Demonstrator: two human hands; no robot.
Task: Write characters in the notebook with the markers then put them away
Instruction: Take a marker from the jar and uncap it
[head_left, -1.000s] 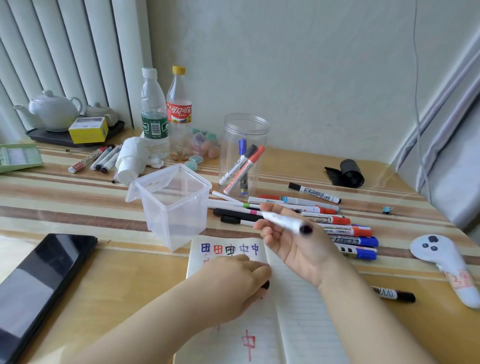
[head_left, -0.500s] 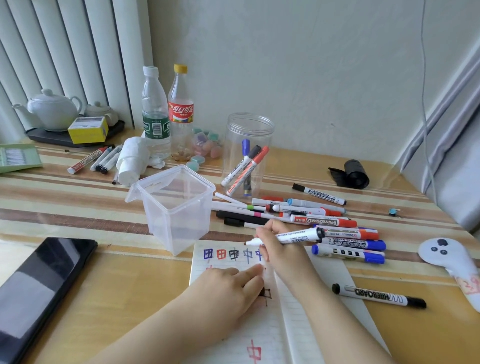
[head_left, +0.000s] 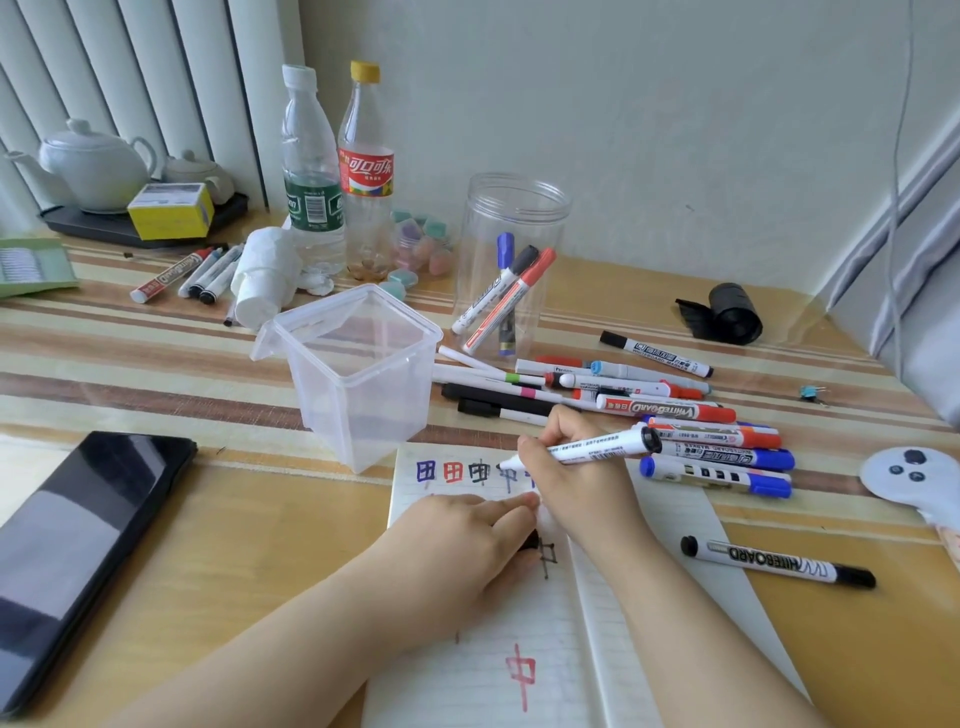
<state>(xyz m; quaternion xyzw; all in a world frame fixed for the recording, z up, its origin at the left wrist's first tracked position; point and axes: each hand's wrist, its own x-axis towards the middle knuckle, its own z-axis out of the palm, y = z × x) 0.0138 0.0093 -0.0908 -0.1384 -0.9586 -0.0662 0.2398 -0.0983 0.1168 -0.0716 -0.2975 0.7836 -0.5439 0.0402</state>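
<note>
Pinching light, stiff white whiteboard marker (head_left: 587, 448) near its tip, right hand (head_left: 574, 480) writes; left hand (head_left: 467, 545) steadies lined paper notebook (head_left: 649, 597), grip unclear.

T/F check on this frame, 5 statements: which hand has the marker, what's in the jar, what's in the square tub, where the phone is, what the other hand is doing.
1. The right hand grips a white marker with its tip on the notebook. True.
2. The round clear jar holds no markers. False: at least three markers stand in it, one blue-capped, one black-capped and one red-capped.
3. The square plastic tub holds several markers. False: no markers show in it.
4. The phone lies to the left of the notebook. True.
5. The left hand is lifted clear of the page. False: it rests on the notebook, with something small and black at its fingers.
</note>
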